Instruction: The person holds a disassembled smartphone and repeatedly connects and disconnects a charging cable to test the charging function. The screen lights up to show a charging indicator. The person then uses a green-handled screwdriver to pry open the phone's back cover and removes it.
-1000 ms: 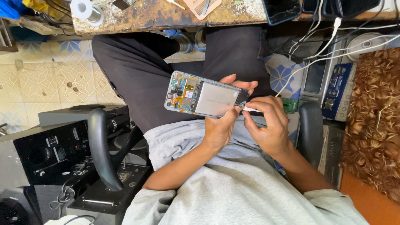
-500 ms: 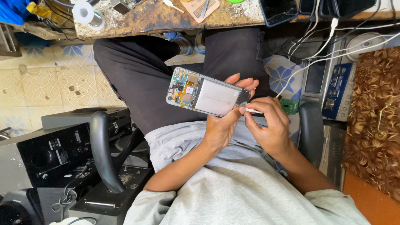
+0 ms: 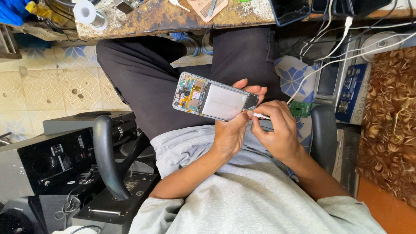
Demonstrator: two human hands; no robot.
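Note:
An opened phone (image 3: pixel 216 99) with its back cover off shows a silver battery and a circuit board with orange flex cables. My left hand (image 3: pixel 232 130) grips the phone's near end from underneath, thumb on its edge, and holds it above my lap. My right hand (image 3: pixel 277 130) pinches a small white tool (image 3: pixel 260 115) whose tip touches the phone's end beside the battery. Both hands are close together over my black trousers and grey shirt.
A worn workbench (image 3: pixel 173 15) runs along the top, with a solder spool (image 3: pixel 86 12), a dark tray (image 3: pixel 290 11) and cables. Chair armrests stand at left (image 3: pixel 104 156) and right (image 3: pixel 323 130). Black audio equipment (image 3: pixel 52 160) is on the left. A small green circuit board (image 3: pixel 299 108) lies on the right.
The phone and both hands have stayed almost where they were. My right hand's fingers have shifted slightly on the white tool at the phone's end.

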